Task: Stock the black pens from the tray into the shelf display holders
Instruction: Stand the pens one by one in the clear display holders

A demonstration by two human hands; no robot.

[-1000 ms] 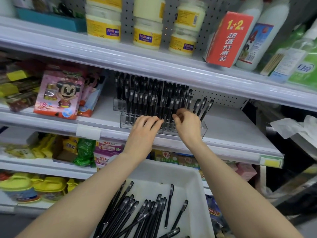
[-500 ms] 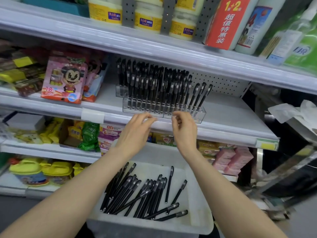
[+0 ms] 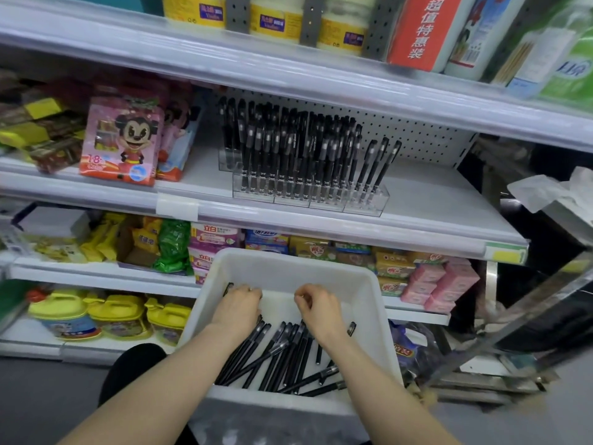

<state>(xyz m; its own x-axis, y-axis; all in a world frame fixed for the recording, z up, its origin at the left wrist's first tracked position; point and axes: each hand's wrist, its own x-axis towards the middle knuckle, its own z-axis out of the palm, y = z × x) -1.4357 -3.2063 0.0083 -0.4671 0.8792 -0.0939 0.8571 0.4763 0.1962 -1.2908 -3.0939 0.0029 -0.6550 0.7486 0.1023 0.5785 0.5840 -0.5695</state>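
Observation:
A white tray (image 3: 290,263) sits low in front of the shelves and holds several loose black pens (image 3: 276,358). Both my hands are inside it, above the pens. My left hand (image 3: 239,308) has its fingers curled down over a black pen whose end (image 3: 228,289) sticks out past the knuckles. My right hand (image 3: 317,306) hovers beside it with curled fingers; whether it holds a pen is hidden. On the middle shelf, clear display holders (image 3: 365,203) stand packed with upright black pens (image 3: 288,152), and the rightmost section carries only a few.
Pink cartoon packs (image 3: 122,139) stand left of the holders on the white shelf (image 3: 433,200). Jars and bottles fill the shelf above, soap packs (image 3: 442,284) and yellow jugs (image 3: 86,313) the shelves below. A metal rack (image 3: 513,332) leans at the right.
Both hands have dropped from the front of the display holders down into the tray. The view has tilted down with them, showing more of the tray and floor.

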